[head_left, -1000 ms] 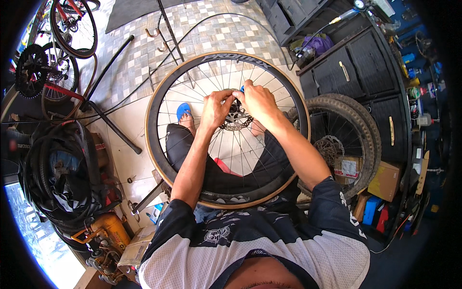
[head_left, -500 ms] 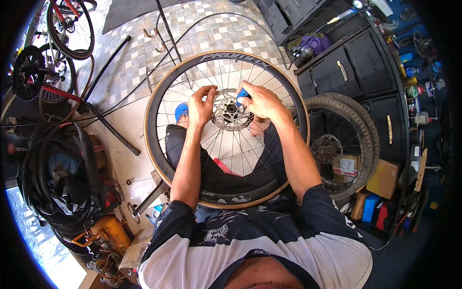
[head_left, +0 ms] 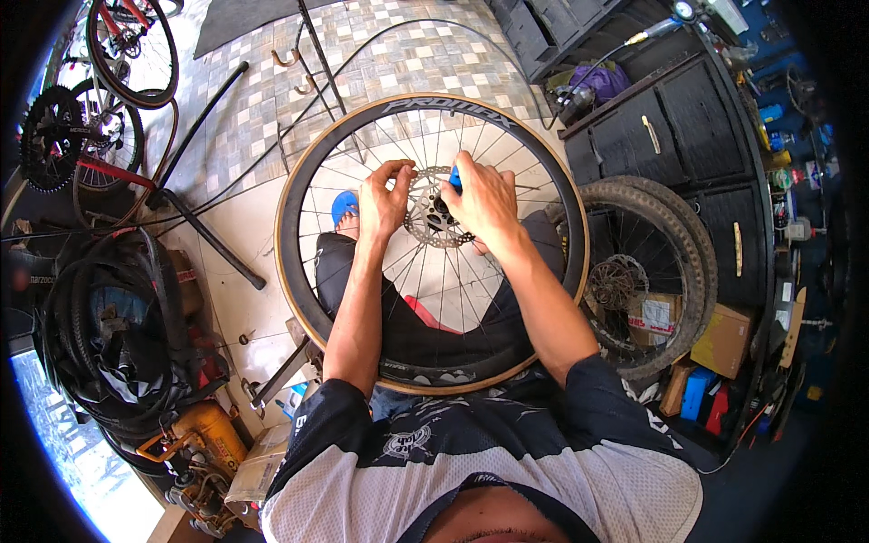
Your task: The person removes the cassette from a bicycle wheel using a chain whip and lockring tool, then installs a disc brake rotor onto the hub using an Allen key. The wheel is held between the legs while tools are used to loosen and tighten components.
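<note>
A bicycle wheel (head_left: 294, 226) with a black rim and tan-walled tyre lies across my lap. At its centre is a perforated silver disc rotor (head_left: 427, 237) around the black hub (head_left: 438, 215). My left hand (head_left: 385, 197) is at the rotor's left side, fingertips pinched together near its upper edge; what is between them is too small to make out. My right hand (head_left: 484, 195) grips a blue tool (head_left: 455, 176) over the right part of the hub, partly hiding both.
Tyres and tubes (head_left: 95, 335) pile at the left beside a yellow compressor (head_left: 208, 430); bikes (head_left: 127, 54) stand upper left. Black drawers (head_left: 679, 118), two spare wheels (head_left: 688, 271) and boxes (head_left: 720, 335) are at right. A black stand (head_left: 217, 235) and hose cross the floor.
My hands, together over the hub a second ago, are apart: the left has moved left to the rotor's edge. The right has shifted slightly, still holding the blue tool.
</note>
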`<state>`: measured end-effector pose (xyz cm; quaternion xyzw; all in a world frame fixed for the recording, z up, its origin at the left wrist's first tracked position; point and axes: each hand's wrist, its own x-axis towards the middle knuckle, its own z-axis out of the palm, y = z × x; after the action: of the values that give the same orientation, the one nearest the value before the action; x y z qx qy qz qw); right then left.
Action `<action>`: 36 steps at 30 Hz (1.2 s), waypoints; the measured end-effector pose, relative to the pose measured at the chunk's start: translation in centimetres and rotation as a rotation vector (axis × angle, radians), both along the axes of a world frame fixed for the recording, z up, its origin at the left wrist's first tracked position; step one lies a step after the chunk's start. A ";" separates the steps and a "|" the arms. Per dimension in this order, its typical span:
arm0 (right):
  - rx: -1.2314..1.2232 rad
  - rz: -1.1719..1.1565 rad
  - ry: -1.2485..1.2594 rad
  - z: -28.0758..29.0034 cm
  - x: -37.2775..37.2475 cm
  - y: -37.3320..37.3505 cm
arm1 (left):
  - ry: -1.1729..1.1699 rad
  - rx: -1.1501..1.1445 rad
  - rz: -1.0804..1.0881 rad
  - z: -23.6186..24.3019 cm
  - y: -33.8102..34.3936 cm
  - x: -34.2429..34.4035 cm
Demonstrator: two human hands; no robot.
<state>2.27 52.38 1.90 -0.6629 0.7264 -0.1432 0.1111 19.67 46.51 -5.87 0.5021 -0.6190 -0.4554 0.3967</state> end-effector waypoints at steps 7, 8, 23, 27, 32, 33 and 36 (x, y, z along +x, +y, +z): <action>-0.248 0.002 -0.092 -2.9 -0.5 -0.4 | 0.030 -0.076 -0.026 -0.7 0.4 -1.1; -0.260 -0.002 -0.099 -3.3 -0.6 -0.6 | 0.026 -0.057 -0.025 -0.6 0.5 -1.0; -0.117 0.785 -0.415 -1.4 -6.5 -7.6 | -0.026 -0.052 0.030 -0.7 0.8 1.2; -0.226 0.231 -0.712 1.5 -7.2 -6.8 | -0.041 -0.072 0.045 -1.1 1.2 1.2; 0.166 0.273 -0.232 0.2 -5.1 -5.0 | -0.044 -0.143 0.074 -0.9 0.8 1.3; 0.138 0.259 -0.227 -0.2 -4.6 -4.6 | -0.046 -0.149 0.085 -0.9 1.0 1.6; 0.161 0.222 -0.239 -0.2 -4.2 -4.2 | -0.061 -0.169 0.101 -0.9 0.8 1.8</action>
<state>-1.94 48.20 1.73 -0.7062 0.6395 -0.1492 0.2645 21.45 47.30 -6.79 0.5110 -0.6409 -0.3656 0.4410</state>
